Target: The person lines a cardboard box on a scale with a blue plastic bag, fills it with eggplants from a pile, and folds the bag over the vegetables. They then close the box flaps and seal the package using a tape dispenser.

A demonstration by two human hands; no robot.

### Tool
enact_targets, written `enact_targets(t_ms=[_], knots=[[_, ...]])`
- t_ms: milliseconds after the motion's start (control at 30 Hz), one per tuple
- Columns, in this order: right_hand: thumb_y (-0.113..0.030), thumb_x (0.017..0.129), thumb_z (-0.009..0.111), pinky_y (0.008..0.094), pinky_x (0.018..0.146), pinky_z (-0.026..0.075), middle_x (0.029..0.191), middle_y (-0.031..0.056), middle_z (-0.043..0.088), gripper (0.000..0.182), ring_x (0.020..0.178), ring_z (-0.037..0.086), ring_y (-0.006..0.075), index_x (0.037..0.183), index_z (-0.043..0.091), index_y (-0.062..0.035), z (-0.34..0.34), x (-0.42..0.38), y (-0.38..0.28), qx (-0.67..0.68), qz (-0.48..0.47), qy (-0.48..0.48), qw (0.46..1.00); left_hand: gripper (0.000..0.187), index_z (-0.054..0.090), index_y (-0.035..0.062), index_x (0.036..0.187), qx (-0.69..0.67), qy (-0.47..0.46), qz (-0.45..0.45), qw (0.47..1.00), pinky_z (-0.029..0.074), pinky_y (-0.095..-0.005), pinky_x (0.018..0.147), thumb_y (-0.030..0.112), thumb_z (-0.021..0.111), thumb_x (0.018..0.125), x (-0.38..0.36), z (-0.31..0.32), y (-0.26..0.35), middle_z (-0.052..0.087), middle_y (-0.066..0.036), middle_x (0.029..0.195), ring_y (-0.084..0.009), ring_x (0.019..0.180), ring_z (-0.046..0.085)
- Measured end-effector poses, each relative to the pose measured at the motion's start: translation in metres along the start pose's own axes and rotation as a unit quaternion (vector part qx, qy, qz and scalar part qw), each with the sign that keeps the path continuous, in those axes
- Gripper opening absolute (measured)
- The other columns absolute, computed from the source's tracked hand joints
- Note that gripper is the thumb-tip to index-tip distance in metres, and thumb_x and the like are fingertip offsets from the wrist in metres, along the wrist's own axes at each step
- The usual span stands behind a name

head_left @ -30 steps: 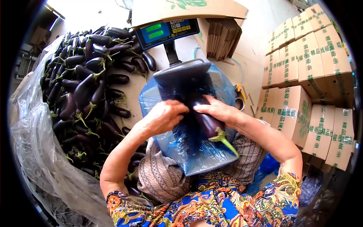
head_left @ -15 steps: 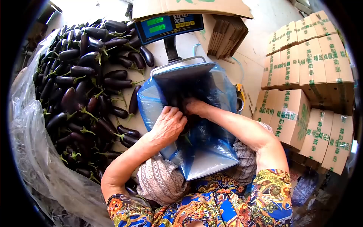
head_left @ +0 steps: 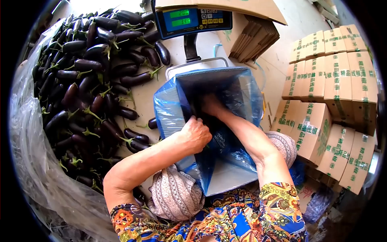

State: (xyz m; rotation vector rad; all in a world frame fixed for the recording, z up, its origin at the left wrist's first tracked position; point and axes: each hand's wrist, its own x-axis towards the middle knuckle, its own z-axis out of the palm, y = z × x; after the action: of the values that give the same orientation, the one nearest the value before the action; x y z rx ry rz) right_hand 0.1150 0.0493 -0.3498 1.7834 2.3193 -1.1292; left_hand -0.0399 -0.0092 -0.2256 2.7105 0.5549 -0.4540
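The right hand [head_left: 213, 105] is deep inside the blue-lined box [head_left: 234, 179], the left hand [head_left: 196, 135] curled at its opening (what they hold, I cannot tell). Eggplants [head_left: 88, 65] lie left of the box.

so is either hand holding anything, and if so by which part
Cannot tell: the right hand is inside the blue-lined box, and the left hand hides any grip.

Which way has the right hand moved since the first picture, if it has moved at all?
Yes. Judged against the scale display, the right hand has moved to the left, and it now reaches deeper inside the blue-lined box.
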Motion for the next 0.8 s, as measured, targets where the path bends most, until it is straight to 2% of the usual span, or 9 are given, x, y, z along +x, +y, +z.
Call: enact_targets(t_ms=[67,100,167,267,367,467,567,667,800], knots=[[-0.018,0.074,0.063,0.0512,0.103,0.038,0.12,0.0283,0.059,0.038,0.12,0.05,0.0432,0.109,0.067,-0.0036,0.014,0.011,0.015,-0.002,-0.017,0.005,1.0,0.021,0.072,0.0116,0.085,0.012,0.004,0.019,1.0,0.042,-0.0385,0.076,0.025,0.069,0.07,0.008,0.007,-0.001,0.067,-0.005,0.085,-0.0249,0.091,0.058],[-0.02,0.073,0.064,0.0523,0.105,0.034,0.123,0.0281,0.057,0.043,0.123,0.046,0.0435,0.114,0.065,-0.0045,0.012,0.01,0.012,-0.05,-0.028,-0.002,0.998,0.017,0.074,0.0131,0.085,0.035,-0.014,0.028,0.999,0.042,-0.0375,0.076,0.025,0.067,0.075,0.01,-0.002,0.0,0.068,-0.003,0.086,-0.0248,0.092,0.058],[-0.024,0.072,0.065,0.0544,0.111,0.025,0.131,0.0278,0.052,0.053,0.129,0.04,0.0441,0.122,0.061,-0.0061,0.005,0.009,0.005,-0.144,-0.051,-0.013,0.988,0.016,0.075,0.0136,0.086,0.037,-0.051,0.012,0.998,0.042,-0.0373,0.075,0.023,0.065,0.077,0.021,-0.001,0.004,0.068,-0.003,0.089,-0.0251,0.093,0.058],[-0.029,0.072,0.065,0.0561,0.114,0.015,0.138,0.0272,0.046,0.063,0.135,0.031,0.0445,0.13,0.056,-0.0077,0.0,0.005,0.001,-0.128,-0.055,-0.04,0.989,0.018,0.076,0.0145,0.09,0.075,-0.058,-0.007,0.995,0.043,-0.037,0.074,0.022,0.062,0.081,0.025,0.007,0.003,0.069,-0.004,0.093,-0.0254,0.097,0.059],[-0.029,0.071,0.065,0.0529,0.113,0.022,0.133,0.0271,0.05,0.062,0.133,0.036,0.043,0.129,0.057,-0.0072,0.004,0.001,0.011,-0.158,-0.062,-0.026,0.985,0.02,0.076,0.0152,0.095,0.087,-0.069,-0.021,0.994,0.046,-0.0372,0.071,0.023,0.061,0.084,0.029,0.013,0.01,0.069,-0.006,0.098,-0.025,0.1,0.061],[-0.028,0.072,0.066,0.0504,0.11,0.029,0.13,0.0257,0.054,0.059,0.123,0.047,0.0415,0.125,0.058,-0.0053,0.013,0.013,0.024,-0.066,-0.028,-0.061,0.996,0.022,0.076,0.0159,0.099,0.084,-0.098,-0.027,0.991,0.049,-0.0377,0.069,0.024,0.061,0.086,0.038,0.012,0.015,0.07,-0.005,0.099,-0.0235,0.097,0.064],[-0.026,0.072,0.067,0.0487,0.101,0.042,0.117,0.0252,0.061,0.054,0.11,0.057,0.0406,0.12,0.061,-0.0029,-0.004,0.004,-0.015,-0.159,0.012,-0.005,0.987,0.022,0.076,0.0169,0.1,0.06,-0.117,-0.04,0.99,0.05,-0.0384,0.068,0.024,0.06,0.087,0.048,0.01,0.007,0.071,-0.003,0.097,-0.0223,0.092,0.067],[-0.025,0.075,0.066,0.0482,0.09,0.05,0.106,0.0259,0.065,0.042,0.1,0.062,0.0412,0.11,0.066,-0.0014,-0.007,-0.018,-0.029,-0.008,0.063,0.201,0.978,0.02,0.076,0.018,0.095,0.077,-0.102,-0.048,0.991,0.048,-0.0383,0.068,0.022,0.059,0.088,0.038,0.012,0.002,0.072,-0.001,0.094,-0.021,0.089,0.068],[-0.029,0.079,0.065,0.0448,0.086,0.052,0.102,0.0273,0.066,0.04,0.099,0.064,0.0405,0.106,0.067,0.0005,-0.014,-0.032,-0.026,0.003,0.109,-0.027,0.994,0.018,0.076,0.0164,0.089,0.107,-0.079,-0.03,0.991,0.044,-0.0381,0.069,0.021,0.059,0.086,0.025,0.006,0.009,0.07,-0.004,0.096,-0.02,0.088,0.066]])
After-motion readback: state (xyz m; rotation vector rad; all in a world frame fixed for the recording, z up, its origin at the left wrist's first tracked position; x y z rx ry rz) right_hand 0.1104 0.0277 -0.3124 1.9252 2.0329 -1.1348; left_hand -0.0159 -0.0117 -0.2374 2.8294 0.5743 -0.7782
